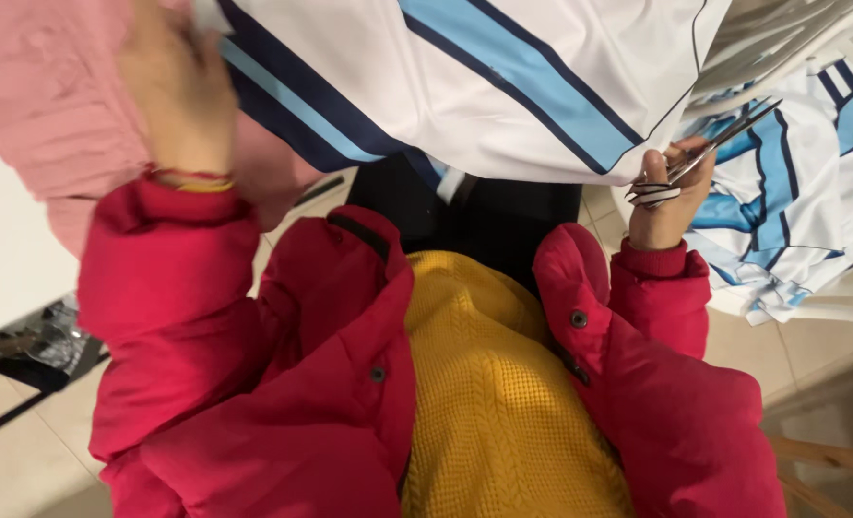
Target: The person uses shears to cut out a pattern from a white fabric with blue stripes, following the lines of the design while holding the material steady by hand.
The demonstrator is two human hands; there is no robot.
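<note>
Yellow knitted sweater [503, 403] and red jacket [254, 384] fill the foreground. Right hand [666, 201] fingers close around small scissors [695, 158] (blades pointing up-right) beside the white blue-striped garment [503, 77]. Left hand [182, 91], blurred, touches that garment's edge; grip unclear.

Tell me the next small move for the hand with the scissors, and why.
Probably bring the scissors in the right hand in to the white jersey with blue stripes: the left hand grips the cloth up at its far side, while the blades point away, off the fabric.
</note>
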